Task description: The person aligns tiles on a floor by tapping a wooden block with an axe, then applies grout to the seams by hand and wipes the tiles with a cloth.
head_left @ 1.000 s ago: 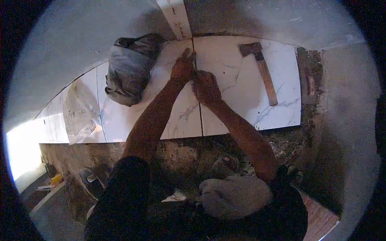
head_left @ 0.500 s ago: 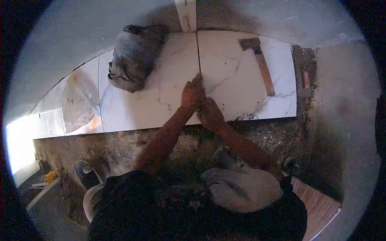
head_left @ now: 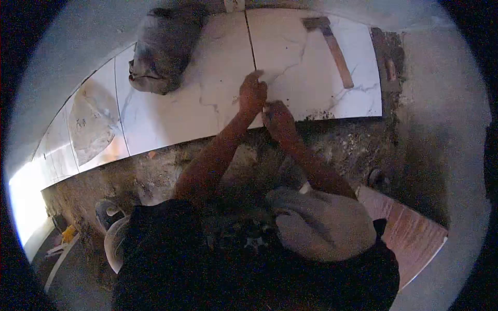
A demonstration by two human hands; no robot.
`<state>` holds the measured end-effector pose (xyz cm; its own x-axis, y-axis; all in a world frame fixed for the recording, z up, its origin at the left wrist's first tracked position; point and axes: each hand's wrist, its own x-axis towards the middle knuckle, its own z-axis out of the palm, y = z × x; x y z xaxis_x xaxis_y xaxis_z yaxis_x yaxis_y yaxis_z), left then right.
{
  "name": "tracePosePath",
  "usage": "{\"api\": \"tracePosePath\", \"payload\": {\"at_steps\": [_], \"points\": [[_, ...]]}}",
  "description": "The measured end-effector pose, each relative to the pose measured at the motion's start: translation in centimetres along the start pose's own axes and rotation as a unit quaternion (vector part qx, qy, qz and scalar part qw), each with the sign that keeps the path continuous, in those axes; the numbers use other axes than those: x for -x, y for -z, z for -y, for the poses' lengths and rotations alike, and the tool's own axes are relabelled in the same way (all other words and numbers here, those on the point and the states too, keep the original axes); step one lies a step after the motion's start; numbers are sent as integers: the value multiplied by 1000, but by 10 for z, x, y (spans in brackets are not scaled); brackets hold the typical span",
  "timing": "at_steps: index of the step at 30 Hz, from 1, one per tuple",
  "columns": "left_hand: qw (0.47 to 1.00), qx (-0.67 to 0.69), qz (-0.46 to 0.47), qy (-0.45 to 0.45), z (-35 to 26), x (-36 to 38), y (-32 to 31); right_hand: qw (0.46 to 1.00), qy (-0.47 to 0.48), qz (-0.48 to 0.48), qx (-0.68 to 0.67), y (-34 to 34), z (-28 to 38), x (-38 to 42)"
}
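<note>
My left hand (head_left: 253, 94) is over the white marble-look tiles (head_left: 218, 78), at the near part of the dark joint (head_left: 251, 41) between two of them. Its fingers are curled closed, and whatever they pinch is too small to make out. Just nearer to me and to the right, my right hand (head_left: 279, 122) is at the tiles' front edge. Its fingers are also closed, with a small pale spot at the tips that I cannot identify. A hammer (head_left: 338, 59) with a wooden handle lies on the right tile, beyond my right hand.
A grey bundled sack (head_left: 166, 49) rests on the tiles at left. Further left lies a clear plastic bag (head_left: 93, 127). Rough, crumbly ground (head_left: 155, 173) borders the tile edge. A reddish board (head_left: 402, 233) is at lower right, beside a wall (head_left: 441, 114).
The view has tipped, so the tiles, sack and hammer appear higher. My hands, touching before, are now slightly apart, the right one nearer the tile edge.
</note>
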<state>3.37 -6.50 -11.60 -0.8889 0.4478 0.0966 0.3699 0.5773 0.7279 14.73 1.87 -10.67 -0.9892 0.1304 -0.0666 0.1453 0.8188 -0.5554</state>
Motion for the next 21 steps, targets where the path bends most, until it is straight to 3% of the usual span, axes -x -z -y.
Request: {"api": "tracePosePath", "payload": {"at_steps": [3, 6, 9, 12, 13, 15, 16, 18, 19, 20, 21], "points": [[994, 95, 0, 60, 12, 1, 8, 998, -30, -16, -43, -1, 3, -5], [862, 479, 99, 134, 20, -4, 32, 999, -41, 30, -15, 9, 10, -13], [891, 422, 122, 111, 24, 0, 41, 998, -36, 60, -3, 7, 6, -8], [888, 411, 140, 152, 33, 3, 39, 994, -7, 32, -102, 13, -1, 17], [885, 412, 147, 158, 31, 6, 45, 992, -44, 24, -119, 22, -1, 25], [869, 394, 250, 166, 28, 4, 61, 987, -88, 16, -136, 27, -10, 44], [866, 396, 254, 171, 27, 5, 67, 944, -195, 83, -251, 26, -14, 56], [829, 315, 447, 121, 25, 6, 76, 873, -297, 146, -358, 29, -11, 72], [828, 316, 447, 123, 26, 10, 77, 910, -256, 136, -296, 33, -2, 78], [856, 168, 481, -82, 28, 13, 77, 927, -233, 132, -264, 37, 5, 75], [829, 10, 483, -281, 30, 18, 76, 941, -211, 127, -231, 41, 12, 73]]}}
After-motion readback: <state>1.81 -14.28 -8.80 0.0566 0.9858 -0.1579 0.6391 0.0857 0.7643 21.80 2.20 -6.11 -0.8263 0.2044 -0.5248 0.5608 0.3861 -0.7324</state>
